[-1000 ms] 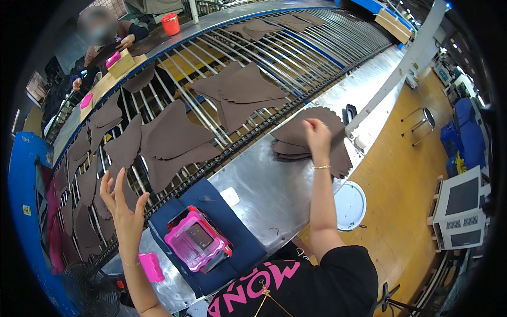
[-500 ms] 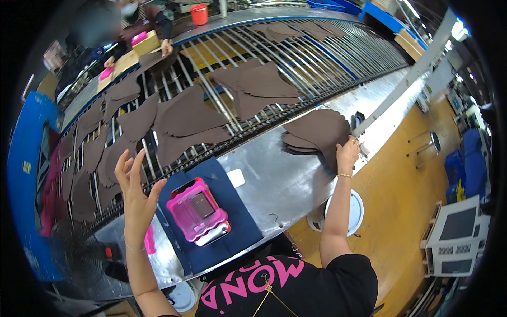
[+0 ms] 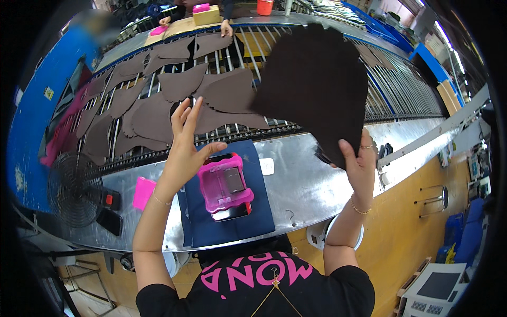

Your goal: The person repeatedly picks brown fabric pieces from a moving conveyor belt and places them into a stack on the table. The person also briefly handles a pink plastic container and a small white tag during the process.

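My right hand (image 3: 362,164) grips the narrow lower end of a stack of dark brown cut panels (image 3: 319,84), thumb on the near face. The stack stands raised above the metal table, its scalloped edge upward, and hides part of the roller conveyor behind it. My left hand (image 3: 182,145) hovers empty with fingers spread, left of a pink plastic tray (image 3: 208,193) and in front of brown panels (image 3: 229,90) lying on the rollers. The tray holds a small dark brown block (image 3: 233,180) and rests partly over a red-edged phone (image 3: 232,212) on a navy cloth (image 3: 248,227).
A black fan (image 3: 76,187) stands at the table's left end, near a flat pink piece (image 3: 143,193). A small white card (image 3: 267,166) lies right of the cloth. Across the conveyor (image 3: 259,45), a co-worker's hand (image 3: 226,28) touches a panel. A slanted pale bar (image 3: 433,129) crosses at right.
My right hand has lifted the brown stack off the metal table and swung it upright. My left hand stays raised and spread. The whole view has turned.
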{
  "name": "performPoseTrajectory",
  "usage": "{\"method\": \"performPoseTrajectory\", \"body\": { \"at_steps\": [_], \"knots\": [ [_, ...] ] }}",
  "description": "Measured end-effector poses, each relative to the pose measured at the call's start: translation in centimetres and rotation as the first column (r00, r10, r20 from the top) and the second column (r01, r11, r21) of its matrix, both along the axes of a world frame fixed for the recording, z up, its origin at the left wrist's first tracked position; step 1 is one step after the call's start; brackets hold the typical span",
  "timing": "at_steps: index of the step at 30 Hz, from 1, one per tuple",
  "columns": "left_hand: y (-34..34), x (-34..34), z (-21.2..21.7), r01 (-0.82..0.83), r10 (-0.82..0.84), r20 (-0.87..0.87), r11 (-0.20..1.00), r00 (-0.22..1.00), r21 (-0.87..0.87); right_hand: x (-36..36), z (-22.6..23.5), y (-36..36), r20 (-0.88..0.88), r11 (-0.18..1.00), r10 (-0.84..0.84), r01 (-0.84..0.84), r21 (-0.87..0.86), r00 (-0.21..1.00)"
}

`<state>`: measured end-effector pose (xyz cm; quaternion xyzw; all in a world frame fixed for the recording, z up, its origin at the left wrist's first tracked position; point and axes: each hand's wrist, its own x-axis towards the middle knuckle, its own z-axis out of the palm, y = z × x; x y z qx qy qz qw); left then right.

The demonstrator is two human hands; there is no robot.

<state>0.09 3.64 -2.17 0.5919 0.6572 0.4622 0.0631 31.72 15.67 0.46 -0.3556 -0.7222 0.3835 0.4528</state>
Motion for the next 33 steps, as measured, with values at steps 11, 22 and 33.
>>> {"method": "performPoseTrajectory", "body": {
  "at_steps": [11,22,33],
  "knots": [
    [-12.5,-7.9,3.4,-0.246,0.204,0.394,0.968,0.896,0.057,-12.7,-4.4,-3.2,0.195,0.837,0.492,-0.522,0.165,0.849],
    [-15.8,-6.0,-1.0,-0.25,0.312,0.398,0.947,0.863,-0.2,-11.5,-6.4,-2.1,0.363,0.767,0.491,-0.59,0.25,0.792],
    [-5.0,0.2,-1.4,0.099,-0.122,-0.096,0.972,0.988,-0.215,2.2,-13.3,0.6,0.234,0.97,0.237,-0.214,-0.116,0.943]
  ]
}}
